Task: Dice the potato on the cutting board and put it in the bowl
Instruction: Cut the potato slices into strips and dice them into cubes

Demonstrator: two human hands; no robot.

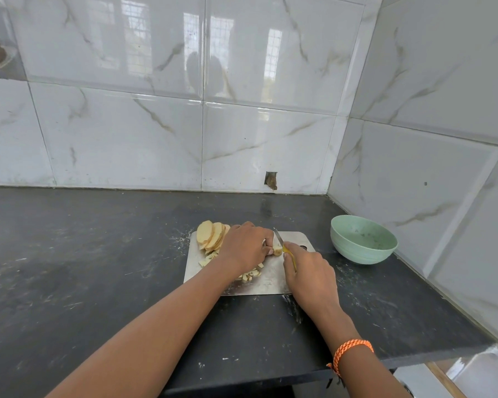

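Nearest: right hand (306,268), closed around the yellow handle of a small knife (282,245), blade tip angled up and away over the cutting board (273,280). Just left of it: left hand (246,247), fingers curled down, pinning a small stack of potato (277,250) against the board right beside the blade. Under that wrist: diced pieces (250,274), loose on the board, not yet moved. Farther back: uncut slices (210,236), fanned and leaning at the board's far left corner. Off to the right, well apart on the dark counter (98,268): green bowl (363,238), apparently without potato inside. For clean dice, probably best: fingertips tucked behind the knuckles, short downward strokes, even spacing, stack held flat, pieces swept aside before the next slices.
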